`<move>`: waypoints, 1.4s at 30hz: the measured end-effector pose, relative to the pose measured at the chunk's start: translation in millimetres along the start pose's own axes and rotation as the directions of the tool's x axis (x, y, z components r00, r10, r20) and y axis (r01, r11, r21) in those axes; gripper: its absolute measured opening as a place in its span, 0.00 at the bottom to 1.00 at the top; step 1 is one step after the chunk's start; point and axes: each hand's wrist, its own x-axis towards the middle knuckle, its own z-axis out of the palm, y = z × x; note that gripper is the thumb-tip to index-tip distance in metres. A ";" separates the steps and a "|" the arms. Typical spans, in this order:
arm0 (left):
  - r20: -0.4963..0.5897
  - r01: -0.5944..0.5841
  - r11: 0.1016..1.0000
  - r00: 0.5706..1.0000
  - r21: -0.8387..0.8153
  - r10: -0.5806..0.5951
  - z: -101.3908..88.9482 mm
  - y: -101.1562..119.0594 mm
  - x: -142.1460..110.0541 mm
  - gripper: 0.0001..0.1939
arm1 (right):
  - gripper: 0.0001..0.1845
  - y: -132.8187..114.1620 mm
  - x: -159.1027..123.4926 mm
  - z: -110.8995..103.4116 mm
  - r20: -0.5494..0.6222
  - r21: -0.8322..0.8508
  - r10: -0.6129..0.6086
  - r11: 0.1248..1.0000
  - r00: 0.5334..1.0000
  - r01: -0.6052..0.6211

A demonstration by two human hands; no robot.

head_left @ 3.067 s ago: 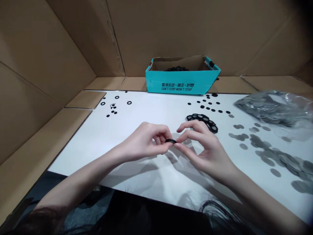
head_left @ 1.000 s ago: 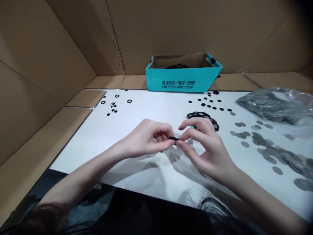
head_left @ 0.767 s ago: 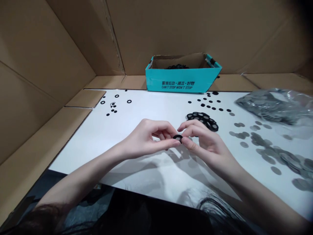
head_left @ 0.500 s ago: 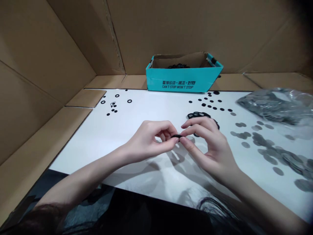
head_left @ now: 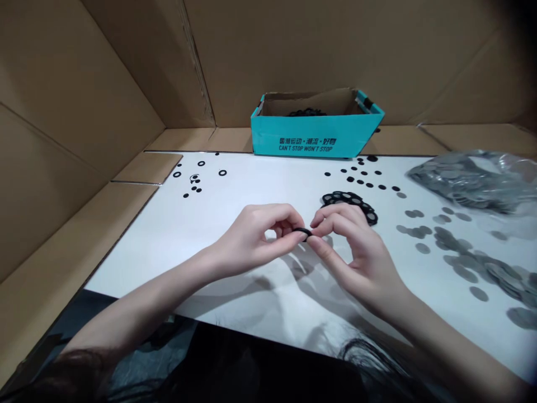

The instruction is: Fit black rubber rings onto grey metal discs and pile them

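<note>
A small black ring is pinched above the white table between both hands. My left hand grips its left side with thumb and forefinger, the other fingers curled under. On the right edge, the thumb and fingertips of my right hand close on the same ring. Whether anything sits inside it is hard to see at this tilt. Just behind my right hand lies a heap of black rings with grey centres, partly covered by the fingers.
A turquoise box with black pieces inside stands at the back. Small black discs lie before it; black rings and discs lie far left. Grey discs spread at right by a clear plastic bag. Cardboard walls surround the table.
The black ring has tilted a little in the fingers, showing more of its rim. My right hand has shifted slightly, uncovering more of the heap behind it.
</note>
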 end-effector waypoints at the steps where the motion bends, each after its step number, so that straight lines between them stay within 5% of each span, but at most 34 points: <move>1: -0.010 -0.015 1.000 1.000 0.013 0.015 1.4 -0.5 0.1 0.05 | 0.08 -0.1 0.1 0.4 0.000 0.011 0.011 1.000 1.000 -0.011; 7: 0.014 -0.002 1.000 1.000 0.031 0.001 4.3 -2.7 -1.3 0.07 | 0.07 -1.1 -1.1 0.5 -0.014 0.093 0.081 0.993 0.997 -0.079; 14: 0.035 0.082 0.997 0.996 0.013 -0.082 4.4 -1.2 -2.4 0.03 | 0.05 1.5 -1.5 1.9 -0.053 -0.150 -0.065 0.987 0.997 0.056; 19: 0.010 0.066 0.998 0.998 0.012 -0.067 5.0 -1.3 -0.5 0.04 | 0.05 3.9 -0.8 1.6 0.053 -0.126 -0.093 0.987 0.994 0.099; 29: 0.105 0.069 0.996 0.992 0.054 -0.074 -3.2 2.4 -0.6 0.05 | 0.07 1.5 -3.0 5.9 0.000 -0.045 -0.036 0.998 0.999 0.036; 33: -0.009 -0.067 0.997 0.998 -0.048 0.067 0.5 -4.0 -0.7 0.06 | 0.08 5.8 0.5 1.6 0.064 0.222 0.142 0.963 0.988 -0.153; 36: -0.045 -0.248 0.969 0.968 -0.013 0.247 2.5 -7.2 -0.8 0.13 | 0.12 8.4 3.0 -0.5 0.203 0.495 0.253 0.807 0.946 -0.322; 39: -0.067 -0.367 0.922 0.924 0.123 0.377 2.9 -8.1 -0.7 0.12 | 0.13 8.3 4.1 -0.8 0.285 0.624 0.253 0.683 0.925 -0.379; 42: -0.066 -0.441 0.865 0.882 0.239 0.467 3.0 -8.8 -0.4 0.11 | 0.12 7.7 4.0 -1.7 0.306 0.634 0.219 0.679 0.927 -0.370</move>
